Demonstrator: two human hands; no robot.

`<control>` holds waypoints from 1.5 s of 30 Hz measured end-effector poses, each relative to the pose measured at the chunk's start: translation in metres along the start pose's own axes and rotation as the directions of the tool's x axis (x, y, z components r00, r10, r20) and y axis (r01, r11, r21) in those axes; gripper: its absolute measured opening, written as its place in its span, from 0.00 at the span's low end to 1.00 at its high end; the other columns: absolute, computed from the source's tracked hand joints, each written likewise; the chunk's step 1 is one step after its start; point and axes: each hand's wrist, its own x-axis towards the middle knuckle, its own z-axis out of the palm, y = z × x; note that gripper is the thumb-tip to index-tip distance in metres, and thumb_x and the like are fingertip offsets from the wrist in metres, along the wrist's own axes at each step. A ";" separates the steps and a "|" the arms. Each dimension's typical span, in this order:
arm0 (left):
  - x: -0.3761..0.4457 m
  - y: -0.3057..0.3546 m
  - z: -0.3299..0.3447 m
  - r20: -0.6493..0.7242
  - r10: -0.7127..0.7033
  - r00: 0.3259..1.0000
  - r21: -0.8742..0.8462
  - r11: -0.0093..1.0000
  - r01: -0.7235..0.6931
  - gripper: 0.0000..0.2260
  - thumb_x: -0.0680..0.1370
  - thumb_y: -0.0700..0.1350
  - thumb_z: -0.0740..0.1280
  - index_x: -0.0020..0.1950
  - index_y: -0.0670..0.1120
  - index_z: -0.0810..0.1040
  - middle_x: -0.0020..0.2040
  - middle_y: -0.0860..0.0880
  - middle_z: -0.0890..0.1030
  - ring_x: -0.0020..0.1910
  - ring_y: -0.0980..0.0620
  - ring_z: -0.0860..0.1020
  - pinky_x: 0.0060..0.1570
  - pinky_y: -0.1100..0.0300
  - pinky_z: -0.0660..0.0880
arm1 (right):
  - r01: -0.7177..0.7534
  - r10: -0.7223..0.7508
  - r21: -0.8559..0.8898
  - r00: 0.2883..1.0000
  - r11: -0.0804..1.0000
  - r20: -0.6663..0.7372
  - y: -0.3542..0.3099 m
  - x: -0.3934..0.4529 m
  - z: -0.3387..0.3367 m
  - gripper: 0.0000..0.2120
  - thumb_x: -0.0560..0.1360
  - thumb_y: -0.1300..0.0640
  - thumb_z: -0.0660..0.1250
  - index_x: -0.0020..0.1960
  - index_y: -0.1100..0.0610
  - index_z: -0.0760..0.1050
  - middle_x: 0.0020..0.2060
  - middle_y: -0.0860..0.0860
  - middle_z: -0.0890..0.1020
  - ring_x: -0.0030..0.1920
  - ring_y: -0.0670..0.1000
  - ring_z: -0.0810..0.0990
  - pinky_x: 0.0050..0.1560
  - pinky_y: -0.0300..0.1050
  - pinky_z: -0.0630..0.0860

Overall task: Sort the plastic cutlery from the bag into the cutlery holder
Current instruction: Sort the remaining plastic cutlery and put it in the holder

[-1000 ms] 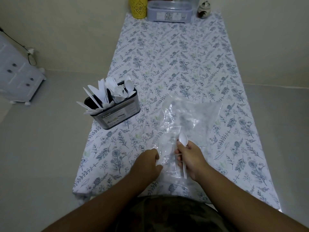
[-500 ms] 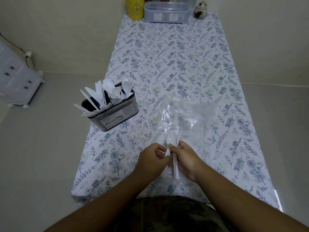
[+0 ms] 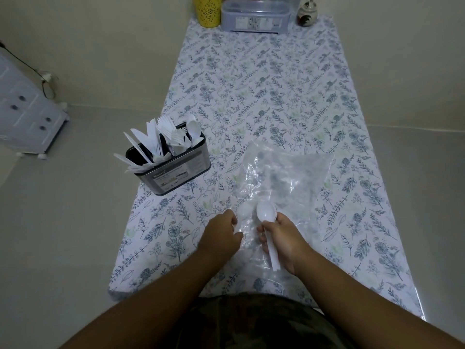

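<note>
A clear plastic bag (image 3: pixel 281 177) lies flat on the floral tablecloth near the table's front. My right hand (image 3: pixel 281 238) grips white plastic spoons (image 3: pixel 266 213), bowls pointing away from me, handles sticking out toward me. My left hand (image 3: pixel 221 235) rests at the bag's near left edge, fingers curled on the plastic. The black cutlery holder (image 3: pixel 176 172) stands at the table's left edge, left of the bag, filled with white knives, forks and spoons in separate sections.
A yellow cup (image 3: pixel 207 11), a clear lidded box (image 3: pixel 254 17) and a small jar (image 3: pixel 305 15) stand at the table's far end. A white drawer unit (image 3: pixel 25 114) is on the floor at left. The holder overhangs the left table edge (image 3: pixel 141 197).
My hands met over the bag half a second ago and have now parted. The right hand holds the spoons slightly further right; the left hand has dropped back to the bag's edge.
</note>
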 end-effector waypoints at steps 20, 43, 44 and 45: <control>-0.016 0.021 0.000 -0.006 -0.143 0.990 -0.649 0.753 0.105 0.17 0.77 0.40 0.71 0.66 0.51 0.79 0.45 0.50 0.86 0.46 0.52 0.85 0.51 0.50 0.83 | 0.081 -0.094 0.171 0.993 0.982 0.068 -0.011 -0.005 0.014 0.12 0.85 0.61 0.59 0.65 0.56 0.77 0.53 0.60 0.87 0.52 0.60 0.87 0.51 0.59 0.84; -0.021 0.019 -0.017 -0.153 -0.127 0.980 -0.619 0.785 0.005 0.08 0.72 0.49 0.78 0.47 0.48 0.84 0.42 0.53 0.86 0.44 0.56 0.85 0.47 0.58 0.82 | 0.175 -0.182 0.052 0.966 0.983 0.187 -0.016 -0.011 0.014 0.14 0.81 0.62 0.68 0.65 0.57 0.81 0.54 0.59 0.87 0.57 0.60 0.86 0.56 0.55 0.83; -0.021 0.019 -0.020 -0.159 -0.135 0.978 -0.636 0.772 0.003 0.08 0.73 0.47 0.78 0.48 0.48 0.84 0.42 0.52 0.86 0.45 0.56 0.85 0.47 0.59 0.82 | 0.183 -0.188 0.043 0.965 0.982 0.184 -0.019 -0.012 0.014 0.14 0.80 0.63 0.69 0.64 0.57 0.81 0.53 0.58 0.88 0.55 0.59 0.86 0.53 0.51 0.84; -0.021 0.019 -0.024 -0.161 -0.140 0.977 -0.657 0.754 -0.001 0.07 0.73 0.45 0.77 0.49 0.47 0.84 0.43 0.51 0.86 0.46 0.55 0.85 0.48 0.60 0.82 | 0.189 -0.193 0.037 0.962 0.981 0.191 -0.022 -0.012 0.014 0.13 0.79 0.63 0.70 0.63 0.57 0.82 0.52 0.58 0.88 0.54 0.58 0.87 0.50 0.48 0.84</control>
